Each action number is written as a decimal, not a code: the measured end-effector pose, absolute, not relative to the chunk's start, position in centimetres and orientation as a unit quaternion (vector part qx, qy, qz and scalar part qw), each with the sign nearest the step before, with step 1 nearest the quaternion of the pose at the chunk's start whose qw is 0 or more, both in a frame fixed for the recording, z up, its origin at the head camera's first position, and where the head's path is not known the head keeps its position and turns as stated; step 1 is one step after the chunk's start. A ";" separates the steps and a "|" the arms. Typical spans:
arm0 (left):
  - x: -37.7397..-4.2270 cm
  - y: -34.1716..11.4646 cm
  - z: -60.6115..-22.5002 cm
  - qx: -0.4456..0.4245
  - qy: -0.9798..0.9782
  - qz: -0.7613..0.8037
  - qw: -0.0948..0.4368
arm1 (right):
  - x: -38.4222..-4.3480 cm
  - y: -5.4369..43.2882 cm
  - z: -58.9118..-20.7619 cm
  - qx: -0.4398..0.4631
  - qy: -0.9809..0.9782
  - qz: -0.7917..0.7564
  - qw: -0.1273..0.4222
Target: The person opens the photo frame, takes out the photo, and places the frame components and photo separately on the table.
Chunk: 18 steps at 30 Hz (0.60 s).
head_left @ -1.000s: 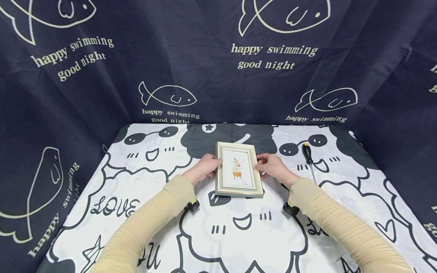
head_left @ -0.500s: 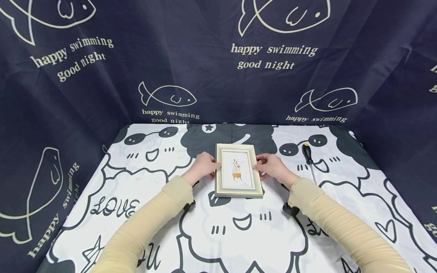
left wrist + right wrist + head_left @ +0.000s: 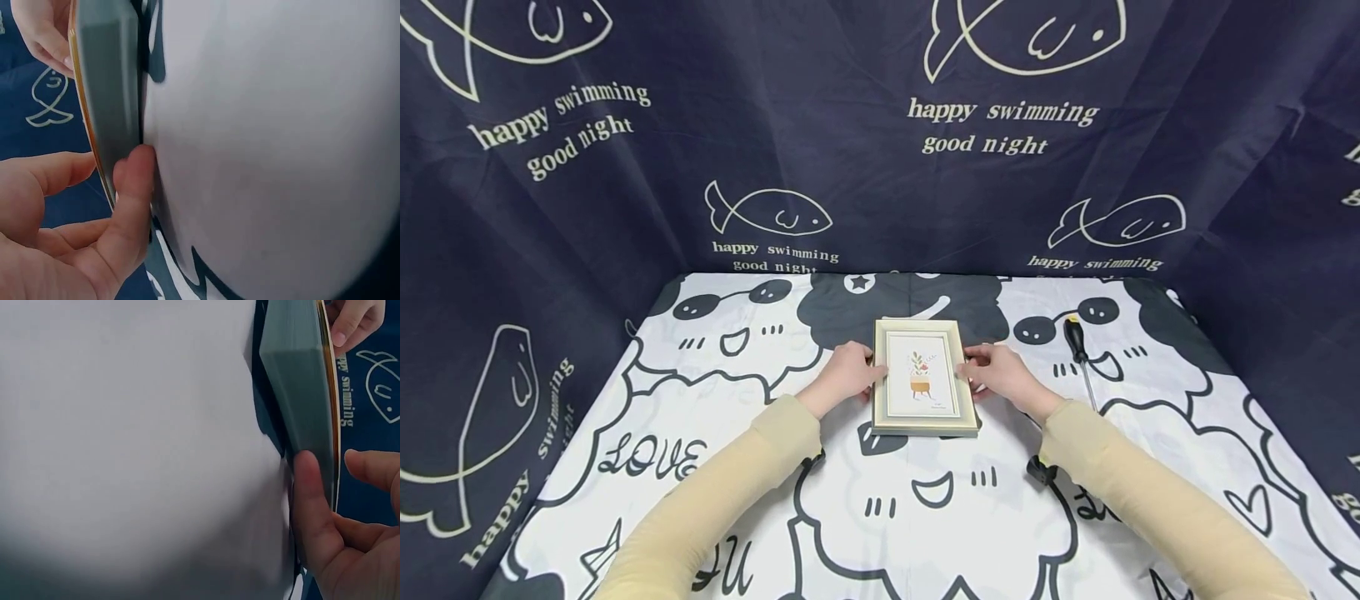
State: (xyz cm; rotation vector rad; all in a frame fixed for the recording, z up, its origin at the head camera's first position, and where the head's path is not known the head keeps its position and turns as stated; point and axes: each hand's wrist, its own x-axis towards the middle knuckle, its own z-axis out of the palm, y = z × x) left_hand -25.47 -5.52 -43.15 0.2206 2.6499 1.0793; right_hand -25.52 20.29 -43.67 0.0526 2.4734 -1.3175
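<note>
A cream picture frame [image 3: 919,425] with a print of flowers in an orange pot lies face up near the middle of the patterned cloth. My left hand [image 3: 846,372] holds its left side, thumb over the front edge and fingers along the side. At the opposite side is my right hand [image 3: 1002,374], its thumb over the right edge in the head view. Up close in the left wrist view, the grey-green side of the frame [image 3: 112,81] stands just by the cloth, with fingertips low against it. The right wrist view shows a fingertip against the frame's side [image 3: 306,394] too.
A screwdriver [image 3: 1076,340] with a black handle and yellow end lies to the right, beyond my right forearm. The black-and-white cloth [image 3: 925,533] covers the table. Dark blue curtains [image 3: 880,150] with fish drawings stand behind and at both sides.
The far edge of the picture frame has come slightly down and toward me, and the frame sits a little straighter. Both hands have shifted slightly with it, still at its sides.
</note>
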 end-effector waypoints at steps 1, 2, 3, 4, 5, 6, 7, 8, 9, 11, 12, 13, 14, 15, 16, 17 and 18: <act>-25.3 -5.5 -43.2 0.081 0.914 0.372 0.138 | -25.3 20.4 -43.6 0.013 0.872 -0.458 0.169; -25.1 -5.6 -43.1 0.086 0.914 0.372 0.140 | -25.1 20.4 -43.6 0.009 0.874 -0.455 0.169; -24.9 -5.6 -43.1 0.091 0.914 0.369 0.140 | -24.9 20.5 -43.5 0.002 0.877 -0.450 0.169; -24.7 -5.6 -43.1 0.095 0.916 0.364 0.141 | -24.7 20.5 -43.5 -0.002 0.878 -0.449 0.168; -24.6 -5.6 -43.1 0.099 0.917 0.359 0.140 | -24.6 20.5 -43.6 -0.011 0.880 -0.444 0.166; -24.4 -5.6 -43.1 0.104 0.920 0.353 0.137 | -24.4 20.6 -43.6 -0.017 0.882 -0.442 0.164; -24.3 -5.6 -43.1 0.108 0.921 0.349 0.135 | -24.3 20.6 -43.7 -0.026 0.885 -0.437 0.161; -24.2 -5.6 -43.1 0.111 0.923 0.344 0.133 | -24.2 20.6 -43.8 -0.031 0.887 -0.434 0.158; -24.1 -5.6 -43.0 0.113 0.925 0.339 0.132 | -24.1 20.6 -43.9 -0.038 0.890 -0.428 0.154; -23.9 -5.5 -42.9 0.114 0.928 0.330 0.130 | -24.0 20.6 -44.1 -0.049 0.895 -0.419 0.144; -23.9 -5.5 -42.9 0.114 0.929 0.329 0.129 | -24.0 20.5 -44.1 -0.052 0.898 -0.414 0.141; -23.9 -5.5 -42.9 0.113 0.930 0.326 0.130 | -23.9 20.5 -44.1 -0.054 0.900 -0.411 0.137; -23.9 -5.5 -42.9 0.112 0.930 0.324 0.131 | -23.9 20.4 -44.1 -0.058 0.902 -0.407 0.133; -23.9 -5.4 -42.9 0.112 0.931 0.323 0.132 | -23.9 20.3 -44.1 -0.061 0.904 -0.402 0.130; -23.9 -5.4 -42.9 0.114 0.931 0.320 0.131 | -23.9 20.3 -44.1 -0.062 0.906 -0.399 0.128; -23.9 -5.4 -43.0 0.117 0.932 0.319 0.129 | -23.9 20.3 -44.1 -0.063 0.907 -0.396 0.126; -23.9 -5.4 -43.0 0.119 0.932 0.317 0.128 | -24.0 20.3 -44.1 -0.064 0.908 -0.394 0.125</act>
